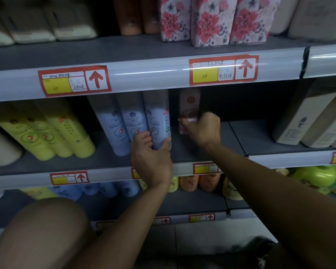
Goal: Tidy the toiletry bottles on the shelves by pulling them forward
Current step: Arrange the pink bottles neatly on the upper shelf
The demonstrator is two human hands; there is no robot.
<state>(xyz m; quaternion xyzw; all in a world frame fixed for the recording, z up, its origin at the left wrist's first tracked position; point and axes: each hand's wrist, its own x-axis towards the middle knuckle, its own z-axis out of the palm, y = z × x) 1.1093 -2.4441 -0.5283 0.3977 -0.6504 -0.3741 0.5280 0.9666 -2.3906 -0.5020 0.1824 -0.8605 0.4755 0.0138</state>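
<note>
the rightmost pale blue bottle [157, 121] of three stands on the middle shelf [202, 150], its lower end wrapped by the left hand [150, 152], fingers and thumb curled round it. just to its right, deeper on the shelf, a floral pink bottle [189, 109] is held in the right hand [204, 127], seemingly pinched near its base. yellow bottles [52, 133] stand further left.

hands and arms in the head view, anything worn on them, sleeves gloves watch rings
Both the left hand and the right hand are bare: no gloves, and no ring shows on the visible fingers. Both forearms are uncovered up to the frame edge, with no sleeve, watch or bracelet in sight. The picture is dim, so anything small could escape notice.
</note>
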